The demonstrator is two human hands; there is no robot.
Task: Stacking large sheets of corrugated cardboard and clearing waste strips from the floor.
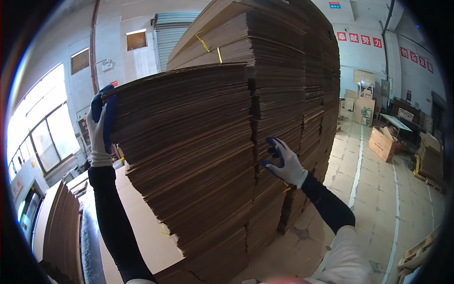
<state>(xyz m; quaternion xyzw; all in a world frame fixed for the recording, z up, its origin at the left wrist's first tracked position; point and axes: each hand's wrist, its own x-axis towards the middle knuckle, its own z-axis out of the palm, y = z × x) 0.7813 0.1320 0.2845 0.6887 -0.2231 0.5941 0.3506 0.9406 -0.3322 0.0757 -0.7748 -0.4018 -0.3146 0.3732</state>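
A tall stack of brown cardboard sheets stands right in front of me, its layered edges facing me. My left hand, in a white glove with blue palm coating, grips the stack's upper left corner. Its fingertips reach the top edge, and the thumb side lies against the front face. My right hand, gloved the same way, is raised before the stack's right side with fingers apart and nothing in it. Whether its fingertips touch the cardboard I cannot tell. Black sleeves cover both forearms.
Taller cardboard piles rise behind, with a yellow strap on one. At lower left are a pale flat board and leaning brown sheets. To the right, a cardboard box sits on the white-lined floor, with a wooden pallet nearer.
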